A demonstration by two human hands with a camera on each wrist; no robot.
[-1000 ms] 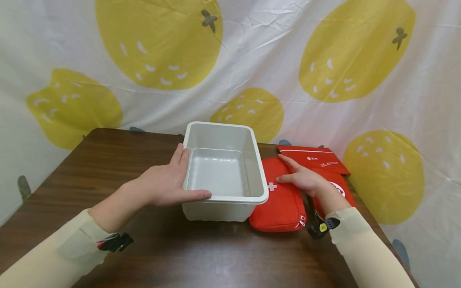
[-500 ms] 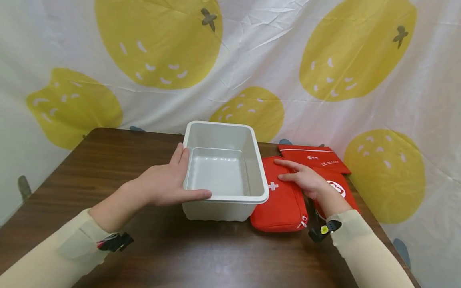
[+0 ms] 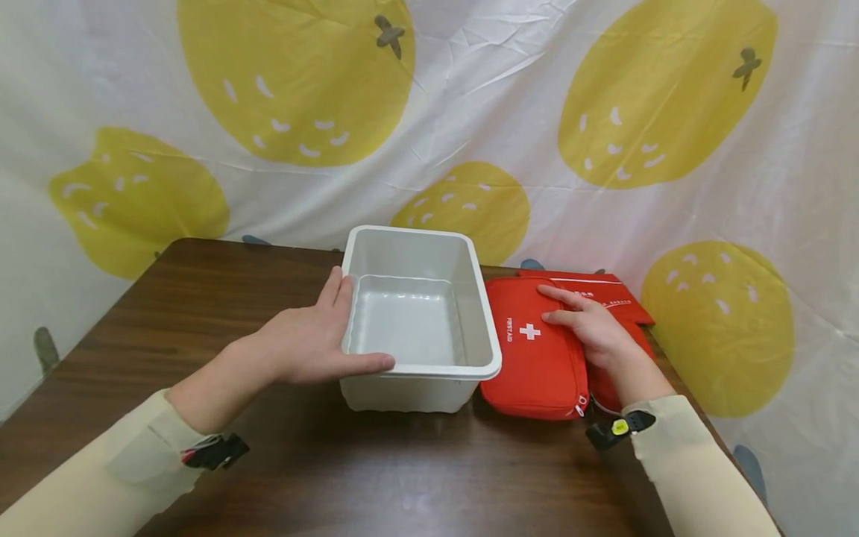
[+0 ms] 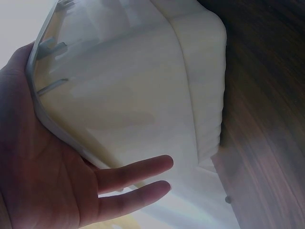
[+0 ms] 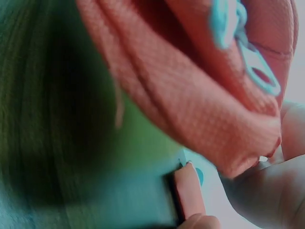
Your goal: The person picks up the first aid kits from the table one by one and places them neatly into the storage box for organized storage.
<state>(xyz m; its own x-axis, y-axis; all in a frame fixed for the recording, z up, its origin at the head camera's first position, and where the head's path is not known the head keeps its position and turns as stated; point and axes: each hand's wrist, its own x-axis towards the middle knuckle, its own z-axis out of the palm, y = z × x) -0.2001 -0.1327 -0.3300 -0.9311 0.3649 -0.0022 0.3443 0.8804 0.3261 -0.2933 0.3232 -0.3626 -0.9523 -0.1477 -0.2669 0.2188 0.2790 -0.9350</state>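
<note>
Left of center, the left hand (image 3: 305, 344) spreads wide against the white plastic bin (image 3: 412, 395); right of center, the right hand (image 3: 600, 333) grips the red first-aid pouch (image 3: 533, 369).

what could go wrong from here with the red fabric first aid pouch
The right hand holds the red fabric first-aid pouch near its right edge, so it might slip or tilt. Its left side is close to the rectangular white plastic bin and may snag there. It also overlaps the flat red pouch behind, which could shift.
</note>
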